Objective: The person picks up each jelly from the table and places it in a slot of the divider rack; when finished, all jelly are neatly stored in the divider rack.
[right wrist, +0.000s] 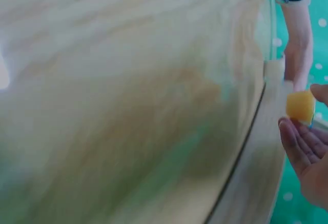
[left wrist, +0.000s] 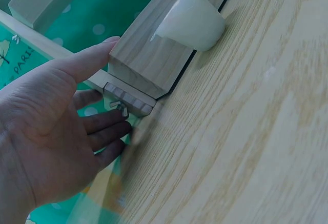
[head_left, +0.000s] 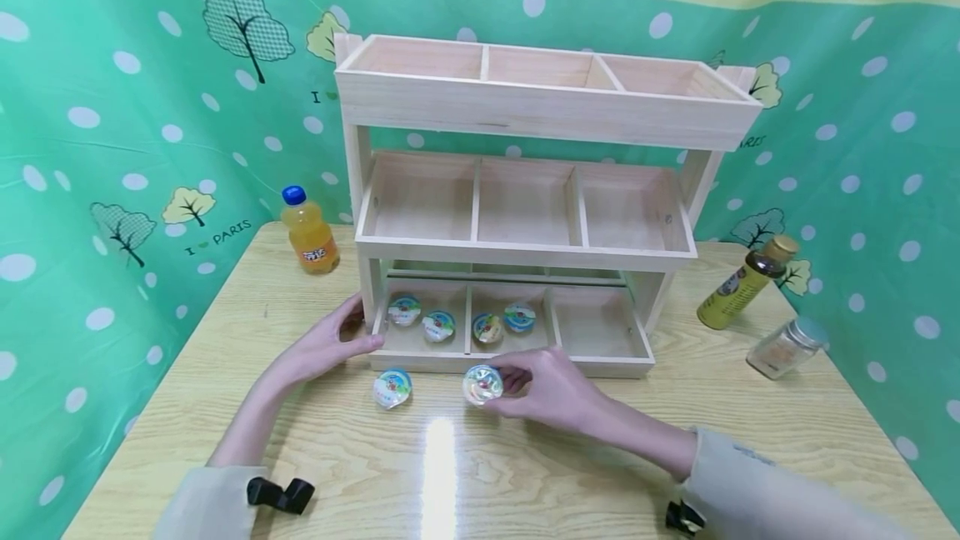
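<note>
In the head view my right hand point(head_left: 551, 390) pinches a jelly cup point(head_left: 482, 384) just in front of the rack's bottom tier. The right wrist view shows this jelly cup point(right wrist: 300, 105) as yellow-orange, between thumb and fingers. My left hand point(head_left: 326, 347) is at the left end of the wooden rack point(head_left: 510, 362), its thumb on the front corner. Loosely extended fingers of the left hand point(left wrist: 61, 116) lie beside the rack's end. Another jelly cup point(head_left: 392, 388) sits on the table near it; the left wrist view shows that whitish cup point(left wrist: 192, 21) from the side.
Two jelly cups point(head_left: 438, 326) lie in the bottom-left compartment and two more point(head_left: 519, 317) in the bottom-middle one. An orange drink bottle point(head_left: 311, 236) stands left of the rack. To the right are a dark gold-capped bottle point(head_left: 738, 290) and a lidded jar point(head_left: 786, 348).
</note>
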### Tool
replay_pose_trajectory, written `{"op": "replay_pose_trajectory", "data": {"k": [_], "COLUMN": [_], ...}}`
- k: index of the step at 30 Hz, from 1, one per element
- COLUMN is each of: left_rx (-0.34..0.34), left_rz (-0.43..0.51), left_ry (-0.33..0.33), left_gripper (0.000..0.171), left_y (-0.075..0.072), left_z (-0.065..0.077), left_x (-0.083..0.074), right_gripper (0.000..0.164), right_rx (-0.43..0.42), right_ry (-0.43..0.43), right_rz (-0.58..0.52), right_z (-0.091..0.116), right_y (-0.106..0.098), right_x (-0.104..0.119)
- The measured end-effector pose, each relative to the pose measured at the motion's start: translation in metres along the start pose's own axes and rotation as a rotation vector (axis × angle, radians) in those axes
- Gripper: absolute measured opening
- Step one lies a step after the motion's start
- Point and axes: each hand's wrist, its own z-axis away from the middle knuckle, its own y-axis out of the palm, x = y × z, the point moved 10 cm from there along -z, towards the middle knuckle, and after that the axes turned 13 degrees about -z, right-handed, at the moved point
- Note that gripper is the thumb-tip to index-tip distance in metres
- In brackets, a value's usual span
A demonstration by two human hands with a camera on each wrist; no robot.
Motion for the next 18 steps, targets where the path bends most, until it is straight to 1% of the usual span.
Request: {"op": "replay_pose_trajectory", "data": {"k": [4,10,12,16,18], "left_rx": [0.001,-0.002,-0.003,-0.005,-0.006], "left_rz": [-0.001,-0.005,-0.006,-0.006,-0.006], "left_ry": [-0.002,0.0,0.002,-0.001,-0.003], "left_gripper": [0.095,0.096,0.095,0.095,0.096], "left_y": [0.0,0.001,0.001,0.0,0.0], "left_z": [-0.001,-0.002,-0.002,-0.002,-0.001], "left_x": [0.0,0.001,0.001,0.001,0.002], "right_gripper": [0.045,0.046,0.047,0.046,0.046], "right_rx": [-0.025,-0.099,-0.124,-0.17,-0.199], "right_ry": [0.017,0.046,0.059,0.096,0.118], "right_rz": [0.009,0.059,0.059,0.073,0.1], "right_z": [0.01,0.023,0.025,0.027,0.027], "right_y": [-0.03,-0.083,-0.099,-0.125,-0.136], "right_x": [-0.003,-0.013,-0.018,-0.031,-0.038]}}
